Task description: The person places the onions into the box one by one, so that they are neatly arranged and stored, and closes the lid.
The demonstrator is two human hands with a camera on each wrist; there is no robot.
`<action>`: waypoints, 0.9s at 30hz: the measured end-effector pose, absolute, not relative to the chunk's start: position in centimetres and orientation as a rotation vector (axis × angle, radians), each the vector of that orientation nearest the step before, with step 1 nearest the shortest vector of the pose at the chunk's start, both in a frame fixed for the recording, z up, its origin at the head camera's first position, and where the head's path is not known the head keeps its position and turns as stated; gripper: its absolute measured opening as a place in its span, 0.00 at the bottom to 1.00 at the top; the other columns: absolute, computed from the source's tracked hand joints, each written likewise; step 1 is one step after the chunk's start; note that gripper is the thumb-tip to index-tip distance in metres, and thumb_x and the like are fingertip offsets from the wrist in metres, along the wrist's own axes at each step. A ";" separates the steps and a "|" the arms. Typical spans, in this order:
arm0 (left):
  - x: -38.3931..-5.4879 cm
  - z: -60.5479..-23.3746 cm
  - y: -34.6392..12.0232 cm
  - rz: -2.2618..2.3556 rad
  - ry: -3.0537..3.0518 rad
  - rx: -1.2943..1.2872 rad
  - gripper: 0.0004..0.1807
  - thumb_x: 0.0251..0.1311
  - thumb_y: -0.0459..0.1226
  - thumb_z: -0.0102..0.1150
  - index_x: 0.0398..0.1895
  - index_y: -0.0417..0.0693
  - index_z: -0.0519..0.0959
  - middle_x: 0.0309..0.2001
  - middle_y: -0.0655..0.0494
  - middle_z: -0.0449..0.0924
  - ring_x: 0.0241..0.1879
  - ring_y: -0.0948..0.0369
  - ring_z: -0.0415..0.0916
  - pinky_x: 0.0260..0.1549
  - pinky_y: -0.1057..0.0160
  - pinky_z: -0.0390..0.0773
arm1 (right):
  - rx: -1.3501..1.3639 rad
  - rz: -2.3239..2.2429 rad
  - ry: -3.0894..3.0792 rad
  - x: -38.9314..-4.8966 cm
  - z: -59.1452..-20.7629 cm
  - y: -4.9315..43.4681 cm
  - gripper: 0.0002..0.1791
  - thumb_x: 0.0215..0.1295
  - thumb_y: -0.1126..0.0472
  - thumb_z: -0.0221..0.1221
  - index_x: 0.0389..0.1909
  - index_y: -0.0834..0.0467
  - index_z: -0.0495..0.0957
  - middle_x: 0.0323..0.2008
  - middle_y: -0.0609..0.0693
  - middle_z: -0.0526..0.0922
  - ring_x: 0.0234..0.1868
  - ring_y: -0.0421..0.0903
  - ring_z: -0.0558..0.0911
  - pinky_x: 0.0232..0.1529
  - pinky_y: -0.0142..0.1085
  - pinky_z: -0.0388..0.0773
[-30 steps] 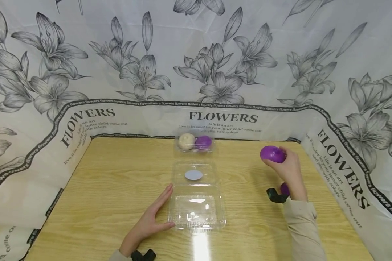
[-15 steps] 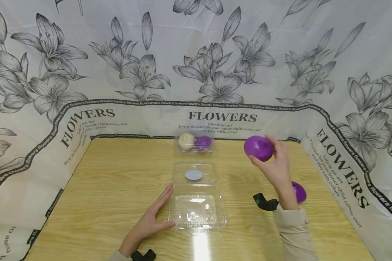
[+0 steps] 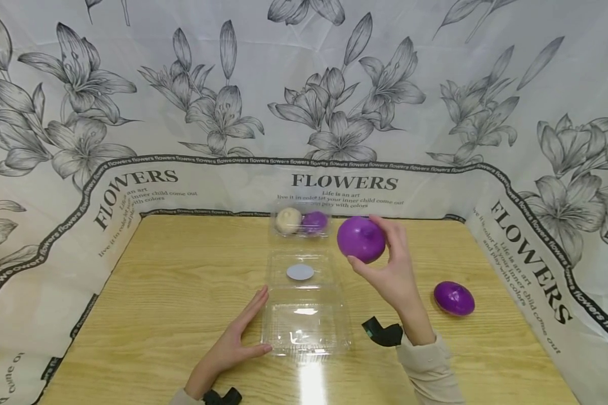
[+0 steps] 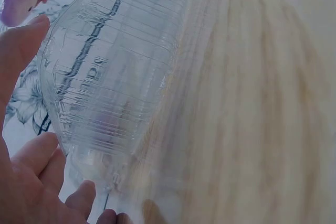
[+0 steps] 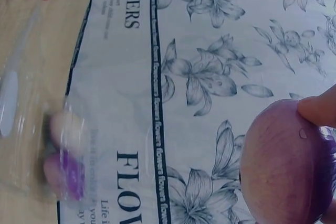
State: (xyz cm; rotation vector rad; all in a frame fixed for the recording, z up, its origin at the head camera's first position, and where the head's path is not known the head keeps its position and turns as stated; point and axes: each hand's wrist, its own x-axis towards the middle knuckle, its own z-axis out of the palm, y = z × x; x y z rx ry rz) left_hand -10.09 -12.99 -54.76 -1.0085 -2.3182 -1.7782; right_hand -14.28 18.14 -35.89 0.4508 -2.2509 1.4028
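My right hand (image 3: 392, 264) grips a glossy purple onion (image 3: 361, 239) between thumb and fingers, raised over the table just right of the clear plastic clamshell box (image 3: 306, 329). In the right wrist view the onion (image 5: 283, 166) shows its rounded side, a thumb pressing near its top. The clamshell lies with its lid (image 3: 278, 261) folded back, a white oval label (image 3: 300, 272) on it. My left hand (image 3: 233, 337) rests at the box's left side, fingers straight and thumb spread, fingertips right at its edge. A second purple onion (image 3: 454, 298) lies on the table at right.
Behind the lid stands another clear box (image 3: 300, 230) holding a cream-coloured onion-like bulb (image 3: 288, 220) and a purple onion (image 3: 314, 223). Flower-printed fabric (image 3: 223, 185) walls in the wooden table (image 3: 182, 270) at the back and sides.
My right hand has carried the purple onion leftward from the right side towards the clamshell, uncovering the second onion on the table. The left hand has stayed in place.
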 end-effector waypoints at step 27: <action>-10.7 -56.1 -13.3 -1.749 -2.357 -1.002 0.51 0.55 0.36 0.72 0.77 0.38 0.51 0.79 0.43 0.42 0.76 0.39 0.36 0.71 0.69 0.38 | 0.862 1.314 -2.646 -11.0 -46.9 10.8 0.45 0.41 0.63 0.78 0.65 0.59 0.70 0.60 0.54 0.72 0.60 0.55 0.75 0.57 0.55 0.77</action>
